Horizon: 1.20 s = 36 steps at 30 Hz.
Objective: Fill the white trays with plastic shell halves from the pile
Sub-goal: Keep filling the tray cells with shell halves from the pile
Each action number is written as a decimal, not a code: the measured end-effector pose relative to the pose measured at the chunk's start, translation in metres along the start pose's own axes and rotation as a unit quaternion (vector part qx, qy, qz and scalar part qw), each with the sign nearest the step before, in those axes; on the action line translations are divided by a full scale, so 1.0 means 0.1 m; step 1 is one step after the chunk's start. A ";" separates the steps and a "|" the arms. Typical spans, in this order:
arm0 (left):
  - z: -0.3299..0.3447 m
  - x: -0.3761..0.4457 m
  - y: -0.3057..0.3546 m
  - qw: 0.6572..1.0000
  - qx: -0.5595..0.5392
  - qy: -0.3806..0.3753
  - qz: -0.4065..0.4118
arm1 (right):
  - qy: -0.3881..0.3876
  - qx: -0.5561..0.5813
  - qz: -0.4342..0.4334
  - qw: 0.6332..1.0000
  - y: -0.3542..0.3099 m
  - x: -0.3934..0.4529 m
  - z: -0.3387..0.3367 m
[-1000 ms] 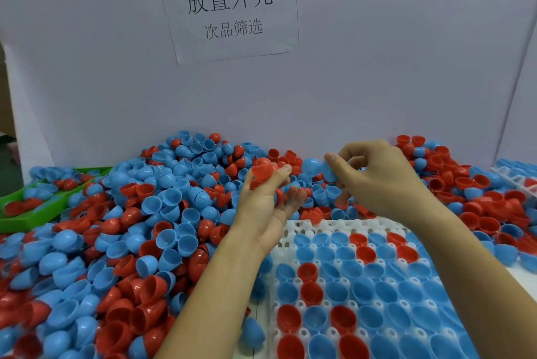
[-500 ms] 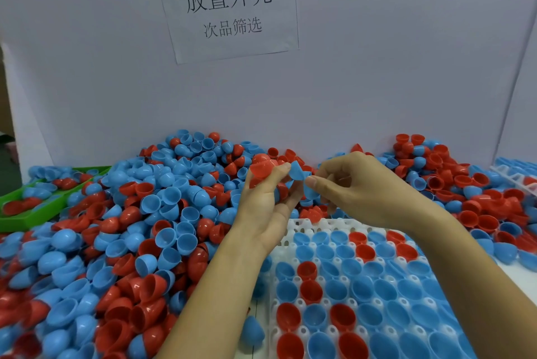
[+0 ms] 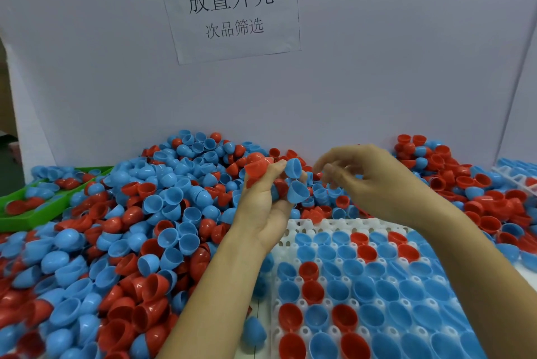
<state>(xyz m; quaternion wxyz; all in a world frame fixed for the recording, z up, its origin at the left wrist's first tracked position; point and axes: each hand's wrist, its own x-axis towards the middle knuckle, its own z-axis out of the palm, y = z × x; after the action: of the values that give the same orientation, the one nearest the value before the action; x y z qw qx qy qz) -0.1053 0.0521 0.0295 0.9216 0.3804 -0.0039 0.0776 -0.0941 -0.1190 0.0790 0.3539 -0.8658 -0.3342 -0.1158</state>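
clutching red and blue shell halves (image 3: 296, 191) in left grip (image 3: 266, 204), right grip (image 3: 363, 181) blurred, fingers loosely curled, just beside

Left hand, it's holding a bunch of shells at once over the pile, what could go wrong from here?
The left hand grips several shell halves at once, a red shell on top and blue shells at the fingertips, so one could slip back into the pile. The right hand looks blurred and holds nothing clear; a rushed pick may fumble. The white tray has few free cups showing.

Only readable thing is the white paper sign (image 3: 229, 7) taped on the back wall: "放置外壳" in big characters, with "次品筛选" smaller underneath.
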 end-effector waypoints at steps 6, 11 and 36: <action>0.10 -0.06 -0.05 0.999 0.006 -0.035 -0.008 | 0.056 -0.052 -0.018 0.997 -0.01 0.01 0.09; 0.16 -0.06 -0.10 0.999 0.017 -0.039 -0.014 | 0.094 -0.139 -0.034 0.985 -0.01 0.02 0.19; -0.20 0.07 0.34 0.996 0.042 0.022 0.072 | -0.239 -0.326 0.064 0.912 -0.02 0.30 1.06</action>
<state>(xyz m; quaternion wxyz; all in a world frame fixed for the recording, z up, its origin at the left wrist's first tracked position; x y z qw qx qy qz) -0.1040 0.0911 0.0392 0.8968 0.4154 -0.0077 0.1522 -0.0772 -0.0301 0.0168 -0.0323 -0.9544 -0.2965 0.0149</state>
